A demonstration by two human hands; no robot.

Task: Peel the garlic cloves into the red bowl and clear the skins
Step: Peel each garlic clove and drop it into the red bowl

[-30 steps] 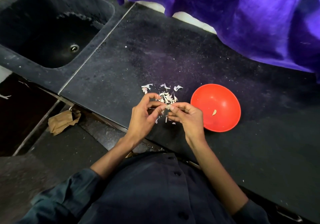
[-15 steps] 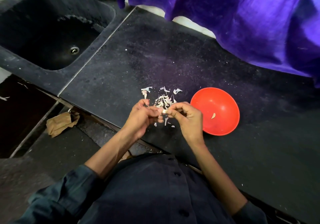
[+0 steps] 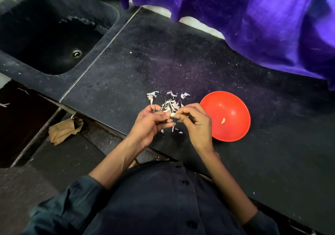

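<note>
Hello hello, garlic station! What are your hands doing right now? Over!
Left hand and right hand pinch one small pale garlic clove. Round red plastic bowl holds one peeled clove. Papery white skins litter black counter.

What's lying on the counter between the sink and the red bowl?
In the head view, a scatter of garlic skins lies on the black counter between the sink and the red bowl.

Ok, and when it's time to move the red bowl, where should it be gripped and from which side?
A judgement: pinch the red bowl at its near-left rim, coming from the side of the right hand, the hand closest to it. The bowl sits upright and open with a thin rim that looks clear all round, and the single peeled clove lies low inside, clear of a thumb hooked over the edge.
</note>
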